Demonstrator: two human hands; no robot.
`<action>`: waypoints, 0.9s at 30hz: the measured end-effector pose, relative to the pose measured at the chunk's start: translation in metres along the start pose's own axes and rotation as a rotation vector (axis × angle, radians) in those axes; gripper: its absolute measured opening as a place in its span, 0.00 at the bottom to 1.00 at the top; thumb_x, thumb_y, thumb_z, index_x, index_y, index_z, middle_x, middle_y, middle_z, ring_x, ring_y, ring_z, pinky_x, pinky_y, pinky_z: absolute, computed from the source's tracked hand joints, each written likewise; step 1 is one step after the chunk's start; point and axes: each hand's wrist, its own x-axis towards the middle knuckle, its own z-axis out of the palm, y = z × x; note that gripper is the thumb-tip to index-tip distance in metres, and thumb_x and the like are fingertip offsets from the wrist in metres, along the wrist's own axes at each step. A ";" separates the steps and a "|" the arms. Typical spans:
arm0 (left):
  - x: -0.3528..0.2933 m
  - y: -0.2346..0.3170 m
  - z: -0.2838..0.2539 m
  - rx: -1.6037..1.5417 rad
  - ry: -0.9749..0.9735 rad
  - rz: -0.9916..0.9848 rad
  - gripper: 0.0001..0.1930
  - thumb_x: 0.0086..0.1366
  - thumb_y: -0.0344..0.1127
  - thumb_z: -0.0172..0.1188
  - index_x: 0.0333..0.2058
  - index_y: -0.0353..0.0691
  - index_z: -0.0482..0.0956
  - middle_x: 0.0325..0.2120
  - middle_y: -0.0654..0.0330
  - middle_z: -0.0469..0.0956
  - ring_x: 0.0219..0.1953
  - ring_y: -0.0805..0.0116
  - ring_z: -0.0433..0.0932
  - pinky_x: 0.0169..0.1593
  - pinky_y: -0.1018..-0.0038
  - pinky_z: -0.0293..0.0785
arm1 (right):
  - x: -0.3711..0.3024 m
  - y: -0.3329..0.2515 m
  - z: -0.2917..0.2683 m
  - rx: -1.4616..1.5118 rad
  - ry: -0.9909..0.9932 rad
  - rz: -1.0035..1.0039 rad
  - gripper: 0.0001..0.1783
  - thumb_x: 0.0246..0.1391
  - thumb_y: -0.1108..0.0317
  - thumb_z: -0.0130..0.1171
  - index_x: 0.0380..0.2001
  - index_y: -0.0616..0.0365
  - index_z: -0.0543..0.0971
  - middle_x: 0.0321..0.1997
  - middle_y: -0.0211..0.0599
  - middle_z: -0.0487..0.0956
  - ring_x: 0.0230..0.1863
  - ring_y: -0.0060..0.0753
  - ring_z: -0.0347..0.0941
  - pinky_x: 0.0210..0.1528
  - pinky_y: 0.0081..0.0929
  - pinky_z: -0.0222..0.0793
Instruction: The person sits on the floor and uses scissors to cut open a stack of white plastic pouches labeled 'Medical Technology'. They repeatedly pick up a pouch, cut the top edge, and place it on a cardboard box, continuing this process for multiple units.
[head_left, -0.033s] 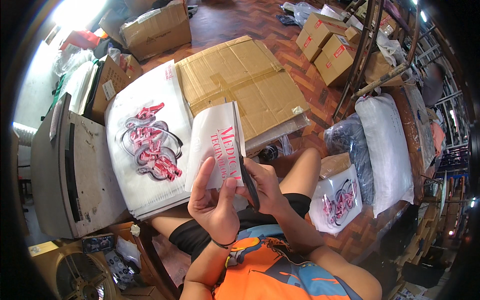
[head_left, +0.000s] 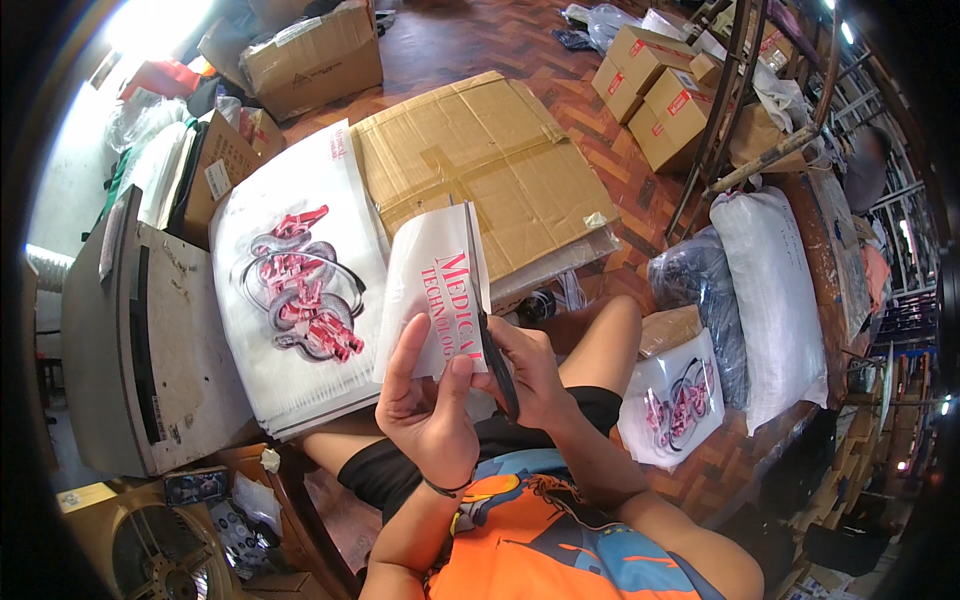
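Observation:
Above my lap I hold up a white plastic bag (head_left: 432, 285) with pink lettering, using both hands. My left hand (head_left: 425, 405) pinches its lower edge, thumb and forefinger raised against the front. My right hand (head_left: 530, 372) grips the bag's right side, where a thin dark edge (head_left: 487, 330) runs along it; I cannot tell what that edge is. Just left of the held bag lies a stack of white bags (head_left: 300, 300) printed with a pink and grey design.
Flattened cardboard (head_left: 490, 165) lies on the wooden floor ahead. A grey box-like machine (head_left: 140, 340) stands at left, a fan (head_left: 160, 550) below it. At right are a filled printed bag (head_left: 680, 405), a dark bag (head_left: 690, 270), a white sack (head_left: 775, 290) and cardboard boxes (head_left: 650, 95).

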 end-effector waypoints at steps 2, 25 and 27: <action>0.000 0.000 0.000 0.003 0.006 0.006 0.24 0.65 0.14 0.59 0.60 0.27 0.72 0.61 0.47 0.73 0.41 0.72 0.82 0.41 0.78 0.82 | -0.001 0.001 0.000 -0.019 -0.005 0.004 0.33 0.55 0.61 0.70 0.60 0.65 0.72 0.31 0.40 0.79 0.29 0.29 0.75 0.34 0.27 0.71; 0.001 -0.001 -0.004 0.047 -0.020 -0.002 0.25 0.64 0.13 0.59 0.61 0.27 0.72 0.61 0.47 0.74 0.44 0.72 0.82 0.43 0.77 0.82 | -0.005 -0.002 -0.003 0.012 -0.016 0.093 0.30 0.57 0.65 0.70 0.60 0.62 0.74 0.29 0.37 0.81 0.26 0.21 0.75 0.29 0.24 0.70; 0.002 -0.001 -0.005 0.066 -0.034 -0.002 0.25 0.64 0.14 0.60 0.60 0.27 0.72 0.60 0.47 0.75 0.44 0.72 0.82 0.43 0.76 0.81 | -0.006 0.000 -0.003 -0.021 0.003 0.093 0.28 0.57 0.65 0.69 0.59 0.62 0.74 0.28 0.37 0.81 0.27 0.20 0.76 0.29 0.24 0.70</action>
